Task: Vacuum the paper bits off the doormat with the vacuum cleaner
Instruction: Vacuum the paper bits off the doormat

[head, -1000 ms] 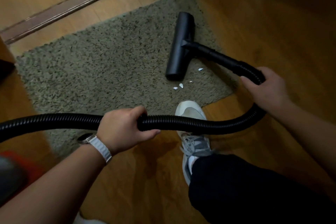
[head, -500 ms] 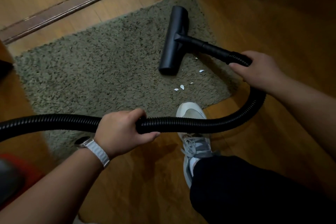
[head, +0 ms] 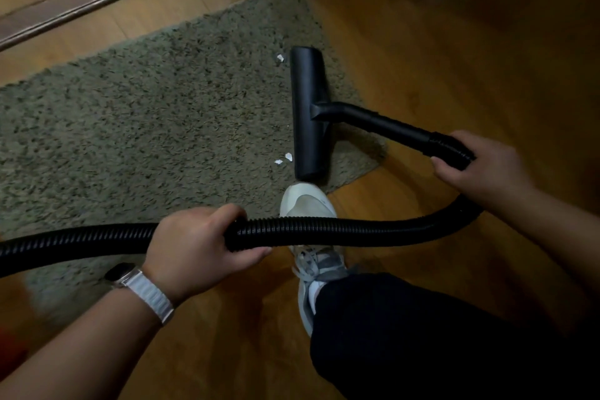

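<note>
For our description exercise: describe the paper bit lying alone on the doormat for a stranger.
Start at the doormat and find the black vacuum head on it. The lone white bit lies left of its far end, unlike the pair by its near end.

Dim, warm indoor light — wooden floor (head: 454, 58) sinks into shadow at upper right; lower-left corner blurred, perhaps from camera motion.
</note>
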Tool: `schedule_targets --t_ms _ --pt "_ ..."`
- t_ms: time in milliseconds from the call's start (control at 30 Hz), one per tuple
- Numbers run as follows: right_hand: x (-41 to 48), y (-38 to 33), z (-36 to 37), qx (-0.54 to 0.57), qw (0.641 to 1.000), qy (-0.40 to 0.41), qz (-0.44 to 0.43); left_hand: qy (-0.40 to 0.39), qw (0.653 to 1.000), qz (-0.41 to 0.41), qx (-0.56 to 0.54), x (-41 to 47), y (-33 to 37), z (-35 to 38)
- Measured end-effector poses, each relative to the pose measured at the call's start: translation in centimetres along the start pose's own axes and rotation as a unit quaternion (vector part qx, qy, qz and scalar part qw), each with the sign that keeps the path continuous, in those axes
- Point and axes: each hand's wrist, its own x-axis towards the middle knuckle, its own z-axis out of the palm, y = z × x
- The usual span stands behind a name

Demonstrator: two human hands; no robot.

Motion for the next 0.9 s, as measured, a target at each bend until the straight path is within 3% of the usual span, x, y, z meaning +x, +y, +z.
schedule_targets --t_ms 200,567,900 --pt "-0.9 1.2 -0.5 -0.058 0.993 -0.025 0.095 0.010 1.000 0.008 -0.008 0.3 1.0 0.9" --pt "-0.3 0.8 -0.3 -0.098 0.991 -0.034 0.090 0.014 1.000 0.006 -0.014 0.3 0.8 1.0" --pt "2.9 -4.6 1.0 -0.117 0.988 -0.076 -0.068 0.003 1.000 0.008 -0.010 -0.1 -0.6 0.9"
